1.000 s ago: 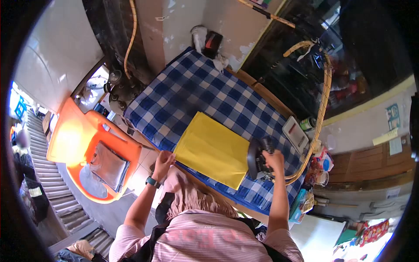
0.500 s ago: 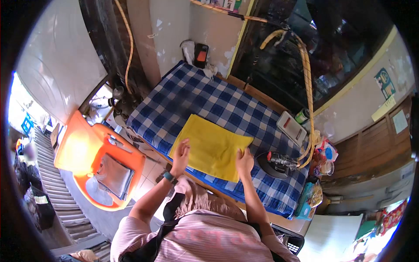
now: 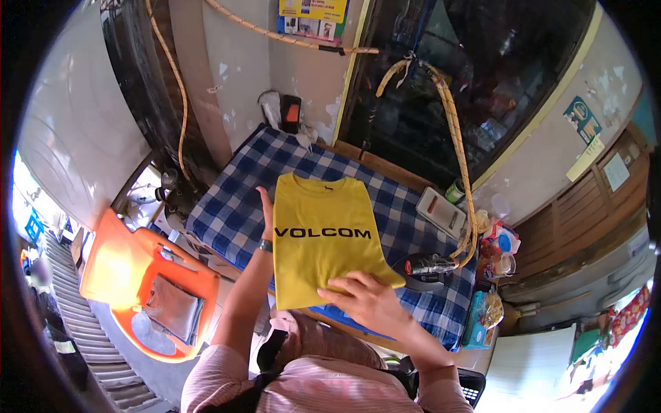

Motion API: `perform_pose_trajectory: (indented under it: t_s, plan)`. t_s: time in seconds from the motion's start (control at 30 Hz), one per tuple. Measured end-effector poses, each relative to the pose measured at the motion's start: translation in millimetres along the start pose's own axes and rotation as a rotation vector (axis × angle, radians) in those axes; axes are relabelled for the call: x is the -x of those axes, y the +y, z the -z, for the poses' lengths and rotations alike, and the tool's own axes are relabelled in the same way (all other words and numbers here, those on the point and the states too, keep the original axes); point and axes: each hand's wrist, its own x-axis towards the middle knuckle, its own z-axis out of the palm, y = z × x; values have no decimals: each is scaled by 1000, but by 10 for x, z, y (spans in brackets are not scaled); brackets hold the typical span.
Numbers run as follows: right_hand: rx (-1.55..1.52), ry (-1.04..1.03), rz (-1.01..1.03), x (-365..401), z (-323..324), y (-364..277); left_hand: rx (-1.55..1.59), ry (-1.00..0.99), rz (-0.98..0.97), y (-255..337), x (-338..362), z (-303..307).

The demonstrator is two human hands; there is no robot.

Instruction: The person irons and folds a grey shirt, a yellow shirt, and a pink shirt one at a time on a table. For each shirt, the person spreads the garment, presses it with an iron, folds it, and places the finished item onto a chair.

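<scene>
A folded yellow T-shirt (image 3: 323, 206) with black VOLCOM lettering faces up, collar at the far end. My left hand (image 3: 266, 213) is at its left edge, the visible digits stretched upward; part of this hand is hidden behind the cloth. Across the lower right of the shirt lies my right hand (image 3: 361, 292), its fingers extended and apart on the fabric. An iron (image 3: 420, 272) is just right of the shirt's lower corner. Beneath is a blue-and-white checked cloth (image 3: 234, 179) covering the table.
An orange chair (image 3: 131, 289) with a folded dark garment (image 3: 175, 306) stands at the left. A wrapped cord (image 3: 458, 144) arches down to the iron. On the right side are a white tray (image 3: 441, 213) and a teal box (image 3: 476, 323). A phone-like object (image 3: 291, 113) lies at the far corner.
The yellow shirt has been turned, so its lettered front and collar now show. My right hand moved from its right edge onto the front; my left shifted left and upward. The view shifted too.
</scene>
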Motion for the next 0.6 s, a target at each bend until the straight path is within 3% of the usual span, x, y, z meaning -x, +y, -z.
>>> perform_pose_trajectory:
  t_s: [0.03, 0.07, 0.1, 0.13, 0.17, 0.23, 0.27, 0.3, 0.37, 0.4, 0.47, 0.5, 0.57, 0.6]
  plan:
    - [-132, -58, -37, 107, -112, 28, 8, 43, 22, 37, -14, 148]
    - [-341, -273, -99, 326, -167, 169, 56, 98, 55, 51, -79, 519]
    - [-398, -336, -331, 466, -114, 306, 69, 115, 61, 46, -84, 877]
    - [-447, -402, -563, 597, -41, 466, -242, 314, 37, 24, -71, 1202]
    - [-278, -283, -666, 726, -7, 720, -555, 507, 16, -23, -45, 1385]
    - [248, -298, -668, 1062, 111, 1265, -625, 544, 1, -53, -21, 1375]
    - [431, -481, -671, 1415, 95, 1609, -711, 567, -24, -54, -41, 1354]
    - [309, -557, -748, 1625, 94, 1901, -702, 577, -16, -89, -85, 1346]
    - [7, -663, -744, 1505, 121, 2231, -1169, 631, -99, -144, -226, 1422]
    - [6, -676, -743, 1452, 82, 2308, -1582, 527, -241, -130, -346, 1672]
    - [108, -731, -468, 1379, -10, 2424, -1688, 505, -325, -173, -349, 1582]
    - [110, -740, -468, 1359, -71, 2468, -1799, 477, -420, -199, -353, 1502]
    - [-79, -704, -859, 1440, -280, 2613, -1804, 494, -456, -217, -338, 1353]
    - [-59, -473, -752, 1543, -388, 2712, -1838, 539, -604, -212, -316, 1273]
